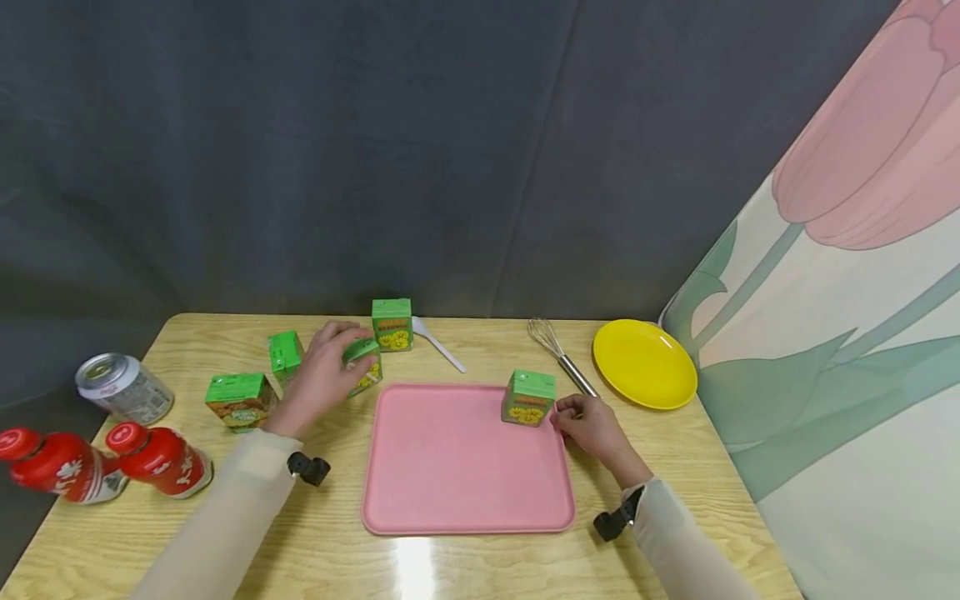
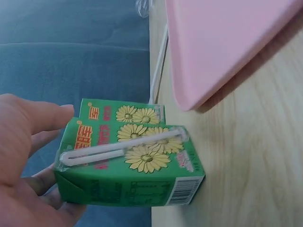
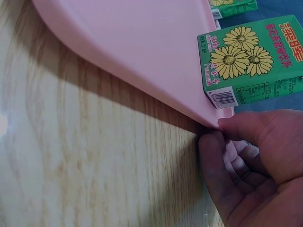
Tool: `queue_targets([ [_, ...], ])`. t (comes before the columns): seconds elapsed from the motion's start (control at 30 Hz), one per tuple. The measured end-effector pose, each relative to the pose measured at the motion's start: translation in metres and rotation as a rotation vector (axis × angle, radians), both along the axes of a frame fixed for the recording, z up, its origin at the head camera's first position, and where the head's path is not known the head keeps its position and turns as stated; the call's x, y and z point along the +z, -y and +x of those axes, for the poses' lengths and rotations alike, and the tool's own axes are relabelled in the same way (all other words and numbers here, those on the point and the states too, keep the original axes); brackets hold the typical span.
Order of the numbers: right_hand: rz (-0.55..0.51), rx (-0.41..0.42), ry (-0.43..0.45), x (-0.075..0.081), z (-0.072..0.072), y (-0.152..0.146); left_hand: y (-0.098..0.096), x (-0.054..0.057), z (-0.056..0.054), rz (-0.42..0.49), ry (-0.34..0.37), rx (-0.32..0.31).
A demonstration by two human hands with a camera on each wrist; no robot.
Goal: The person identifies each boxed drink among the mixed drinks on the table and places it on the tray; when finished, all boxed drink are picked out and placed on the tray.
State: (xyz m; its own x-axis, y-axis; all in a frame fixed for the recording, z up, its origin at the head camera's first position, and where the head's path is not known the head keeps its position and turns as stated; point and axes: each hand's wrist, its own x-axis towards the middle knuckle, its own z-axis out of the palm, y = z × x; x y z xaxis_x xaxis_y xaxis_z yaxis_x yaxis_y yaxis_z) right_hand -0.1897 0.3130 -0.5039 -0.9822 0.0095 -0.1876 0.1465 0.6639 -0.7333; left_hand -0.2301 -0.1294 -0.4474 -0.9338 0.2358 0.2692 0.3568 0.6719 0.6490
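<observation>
Squeeze lightly with left hand (image 1: pixel 322 364) curled round green cardboard drink carton (image 2: pixel 137 164) near tabletop's (image 1: pixel 480 571) far edge, beside pink rectangular plastic tray (image 1: pixel 457 467); steady that tray, edge pinched in right hand (image 1: pixel 591 427).

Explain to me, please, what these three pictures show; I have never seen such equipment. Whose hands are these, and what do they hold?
There is no robot here: a person works with two bare hands. They wear small black cameras on the wrists and another on the head. The wide picture is the head's view; each close one looks from one wrist at that hand.

On the table are a pink tray, white spoon, whisk, yellow plate, silver can, two red bottles and several green cartons.

The left hand holds a flowered carton near its top. The right hand pinches the tray's edge, near another carton standing on the tray.
</observation>
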Motion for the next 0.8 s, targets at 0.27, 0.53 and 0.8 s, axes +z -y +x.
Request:
queue_targets([
  [0.27,-0.027,-0.003,0.011,0.001,0.000,0.001,0.001,-0.008,0.002,0.129,0.112,0.055],
  [0.53,0.000,0.001,-0.004,0.000,-0.001,0.000,0.001,-0.023,0.001,0.234,0.075,0.084],
  [0.8,-0.002,-0.008,0.011,0.000,0.000,0.001,0.000,-0.032,-0.001,0.210,-0.056,0.068],
])
